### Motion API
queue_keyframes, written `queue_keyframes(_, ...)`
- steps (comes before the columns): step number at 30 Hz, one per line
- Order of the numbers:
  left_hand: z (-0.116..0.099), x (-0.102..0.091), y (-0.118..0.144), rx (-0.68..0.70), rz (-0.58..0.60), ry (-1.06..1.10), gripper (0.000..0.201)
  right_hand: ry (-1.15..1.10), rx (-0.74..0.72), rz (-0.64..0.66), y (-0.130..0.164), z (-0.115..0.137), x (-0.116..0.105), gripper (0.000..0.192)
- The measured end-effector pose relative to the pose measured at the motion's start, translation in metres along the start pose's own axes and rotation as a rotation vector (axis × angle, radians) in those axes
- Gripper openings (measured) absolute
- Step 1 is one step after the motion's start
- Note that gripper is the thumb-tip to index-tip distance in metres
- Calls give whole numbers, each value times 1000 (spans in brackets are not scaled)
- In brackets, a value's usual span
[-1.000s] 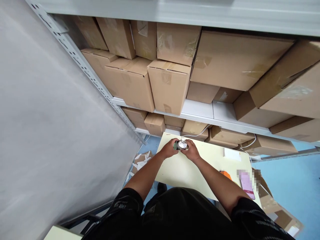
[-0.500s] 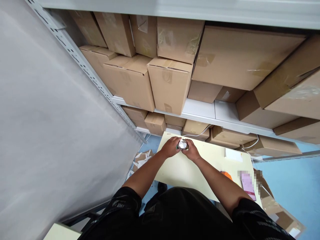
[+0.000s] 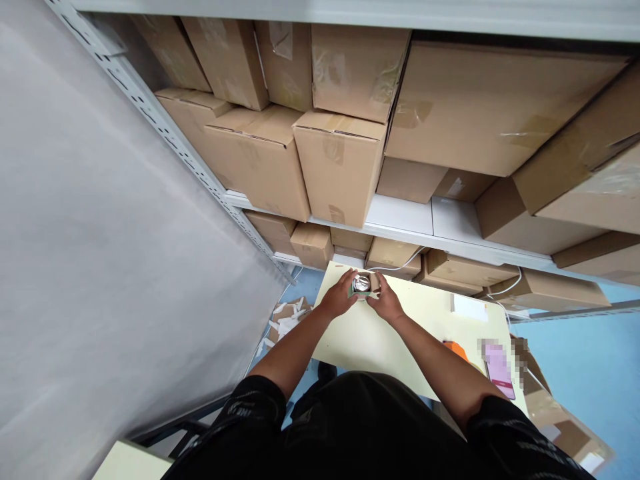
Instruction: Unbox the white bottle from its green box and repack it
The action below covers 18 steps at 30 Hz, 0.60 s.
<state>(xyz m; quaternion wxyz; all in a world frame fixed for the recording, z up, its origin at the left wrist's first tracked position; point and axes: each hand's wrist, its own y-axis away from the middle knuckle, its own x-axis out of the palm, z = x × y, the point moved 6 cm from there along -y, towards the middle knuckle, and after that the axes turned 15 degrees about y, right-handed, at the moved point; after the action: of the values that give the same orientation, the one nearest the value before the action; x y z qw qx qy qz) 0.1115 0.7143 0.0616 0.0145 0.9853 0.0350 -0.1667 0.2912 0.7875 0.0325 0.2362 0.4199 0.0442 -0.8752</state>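
Both hands are at the far left part of the pale yellow table [image 3: 373,340]. Between them is a small open box [image 3: 361,294] with a greenish edge and a brown inside. A round, shiny silver object [image 3: 361,284] sits in its opening; its exact kind is too small to make out. My left hand [image 3: 339,295] grips the box from the left, fingers curved along its side. On the opposite side, my right hand [image 3: 387,301] has its thumb at the near corner and its fingers at the far one. The box's underside is hidden.
A white flat item [image 3: 469,307], an orange object [image 3: 456,350] and a phone [image 3: 499,370] lie on the table's right side. Shelves with cardboard boxes [image 3: 340,167] rise behind it. Left of the table, a carton [image 3: 290,320] holds white scraps; a grey wall [image 3: 125,267] stands beyond.
The hands have moved slightly apart around the box. More of its edges and brown inside now show around the silver object. The view has shifted slightly.
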Motion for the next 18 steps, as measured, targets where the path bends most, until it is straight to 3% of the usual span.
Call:
queue_keyframes(4, 18, 0, -1, -142, -91, 189, 94, -53, 86, 1, 0, -7, 2, 92)
queue_keyframes(8, 42, 13, 0, -284, -43, 271, 82, -181, 132, -4, -3, -13, 9, 92)
queue_keyframes(13, 53, 21, 0, -260, -32, 321, 83, -340, 161, -26, -1, -21, 19, 98)
queue_keyframes(18, 61, 26, 3, -270, -75, 326, 70, -341, 164, 83, 3, -27, 35, 61)
